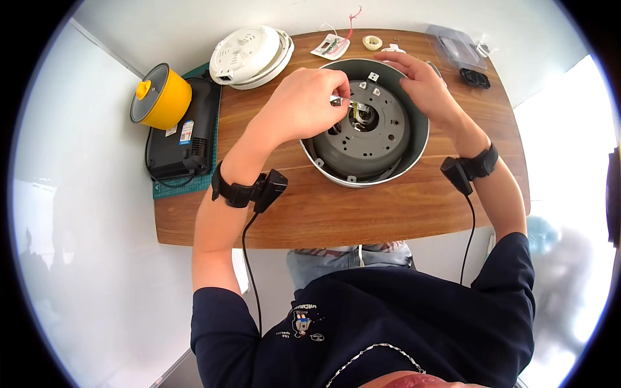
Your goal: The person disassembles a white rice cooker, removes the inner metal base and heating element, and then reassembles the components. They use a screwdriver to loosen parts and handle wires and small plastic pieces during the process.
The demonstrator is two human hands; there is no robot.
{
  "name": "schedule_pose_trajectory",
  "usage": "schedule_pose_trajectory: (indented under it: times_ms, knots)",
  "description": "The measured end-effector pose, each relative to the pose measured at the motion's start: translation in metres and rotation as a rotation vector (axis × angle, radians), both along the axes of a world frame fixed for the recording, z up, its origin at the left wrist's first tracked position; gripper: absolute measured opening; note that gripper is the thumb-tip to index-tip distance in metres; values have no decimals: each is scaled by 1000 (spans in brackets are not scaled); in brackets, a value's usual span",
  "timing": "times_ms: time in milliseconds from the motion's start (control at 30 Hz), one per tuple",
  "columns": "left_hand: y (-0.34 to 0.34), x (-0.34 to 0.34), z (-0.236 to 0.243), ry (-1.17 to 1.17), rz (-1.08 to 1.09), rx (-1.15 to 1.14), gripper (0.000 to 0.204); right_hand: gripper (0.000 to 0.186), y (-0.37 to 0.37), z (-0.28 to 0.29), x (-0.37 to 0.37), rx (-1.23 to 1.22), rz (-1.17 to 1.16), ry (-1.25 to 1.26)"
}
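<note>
A round metal housing (392, 157) with a grey inner plate (381, 143) and a central opening stands on the wooden table. My left hand (304, 103) is over its left side, thumb and fingers closed on a small silvery metal piece (336, 101) above the opening; the piece's far end is hard to make out among brackets and wires. My right hand (427, 90) is at the back right rim, fingers curved over it and thumb toward the inside, holding the housing. Black straps with small boxes and cables are on both my wrists.
Wooden table (291, 213). Left: yellow pot (167, 103) on a black appliance (178, 155) and green mat (174, 191). Back: white covers (244, 55), circuit board with wires (330, 46), cream ring (372, 43), clear plastic case (460, 52), black part (474, 77). Walls flank the table.
</note>
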State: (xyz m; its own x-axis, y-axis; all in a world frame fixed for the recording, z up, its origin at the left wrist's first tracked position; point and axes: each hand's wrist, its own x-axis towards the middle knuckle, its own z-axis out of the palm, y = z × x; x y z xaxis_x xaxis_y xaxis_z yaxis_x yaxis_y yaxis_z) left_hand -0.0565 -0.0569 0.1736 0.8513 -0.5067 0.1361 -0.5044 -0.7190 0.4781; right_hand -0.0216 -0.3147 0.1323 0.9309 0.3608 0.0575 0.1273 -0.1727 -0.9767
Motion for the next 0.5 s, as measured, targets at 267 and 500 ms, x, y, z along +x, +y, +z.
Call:
schedule_pose_trajectory:
  times_ms: [267,500]
  knots:
    - [-2,-16,0,9,158,12,17,65,10,-14,-35,245,-294,21]
    - [4,-28,-3,69,258,-40,18,75,21,-30,-54,187,-347,-169]
